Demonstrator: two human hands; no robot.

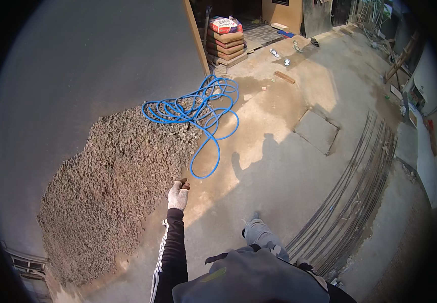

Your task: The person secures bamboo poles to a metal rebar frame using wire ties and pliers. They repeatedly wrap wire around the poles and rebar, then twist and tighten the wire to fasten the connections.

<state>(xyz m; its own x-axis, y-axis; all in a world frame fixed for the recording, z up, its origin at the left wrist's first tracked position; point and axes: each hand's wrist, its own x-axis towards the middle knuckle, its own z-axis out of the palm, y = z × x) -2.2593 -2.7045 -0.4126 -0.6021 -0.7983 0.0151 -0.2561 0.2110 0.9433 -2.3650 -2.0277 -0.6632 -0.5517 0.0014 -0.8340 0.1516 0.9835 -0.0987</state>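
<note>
The left hand (178, 196) wears a pale glove; whether its grip encloses anything cannot be determined, since the fingers are small and seen from behind. The right hand is concealed behind the grey garment (251, 278) below the grip. The gravel pile (117, 187), left of the grip, is cut off by the dark rim. The stacked sacks (225, 43), far beyond the grip, carry unreadable print.
</note>
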